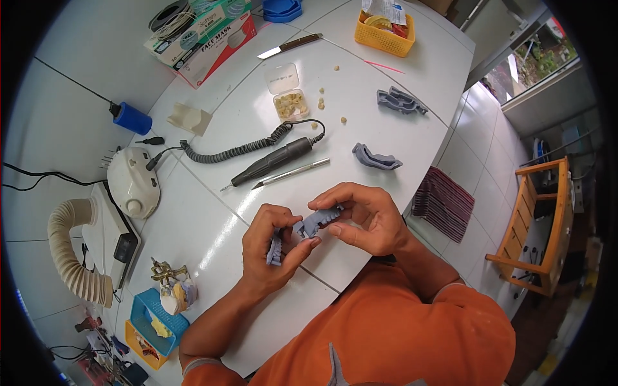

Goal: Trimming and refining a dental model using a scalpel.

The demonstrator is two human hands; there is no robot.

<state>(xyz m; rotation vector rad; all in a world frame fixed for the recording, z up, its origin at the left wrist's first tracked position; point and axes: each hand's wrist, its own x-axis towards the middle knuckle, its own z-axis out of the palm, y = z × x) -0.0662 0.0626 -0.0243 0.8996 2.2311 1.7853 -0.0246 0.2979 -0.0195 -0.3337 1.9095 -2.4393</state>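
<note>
Both of my hands are closed on a grey-blue dental model [314,223] with a toothed edge, held above the white tiled table near its front edge. My left hand [269,248] grips it between thumb and fingers, and another toothed grey section [275,249] shows against the palm. Whether this is the same piece cannot be told. My right hand [370,219] pinches the other end with thumb and index finger. Just beyond lie a thin metal scalpel-like knife [291,174] and a black rotary handpiece [273,161]. Two more grey dental pieces [376,157] [402,100] rest at the right.
A small clear box [290,106] of yellowish tooth-like bits stands open, several loose bits beside it. Farther back are a wooden-handled knife [291,45], a yellow basket [384,38] and mask boxes [215,48]. A white control unit [134,182], ribbed hose [64,251] and blue basket [138,315] stand left.
</note>
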